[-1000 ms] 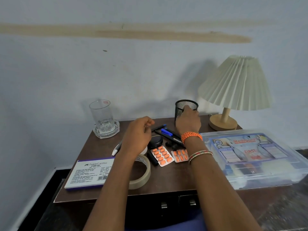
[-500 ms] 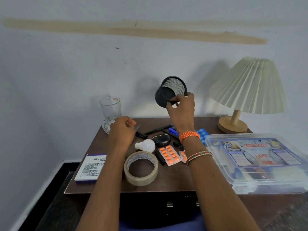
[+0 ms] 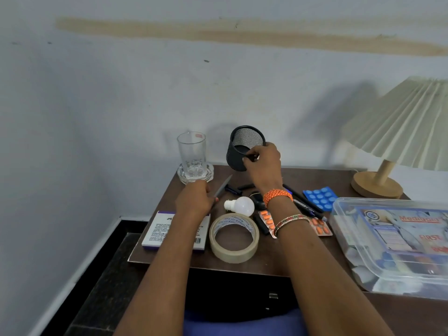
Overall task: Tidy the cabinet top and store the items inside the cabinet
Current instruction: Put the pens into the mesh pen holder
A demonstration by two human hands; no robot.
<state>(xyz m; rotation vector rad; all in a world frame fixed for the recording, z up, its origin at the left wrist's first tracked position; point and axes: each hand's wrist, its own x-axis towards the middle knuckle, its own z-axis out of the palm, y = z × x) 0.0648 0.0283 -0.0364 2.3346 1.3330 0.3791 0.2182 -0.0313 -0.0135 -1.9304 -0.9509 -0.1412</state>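
The lamp and the first-aid box run off the right edge. The right forearm covers parts of the orange pill strips and the pens.

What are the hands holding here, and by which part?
The right hand grips the black mesh pen cup by its rim, tilted above the cabinet top. The left hand holds a pen by one end.
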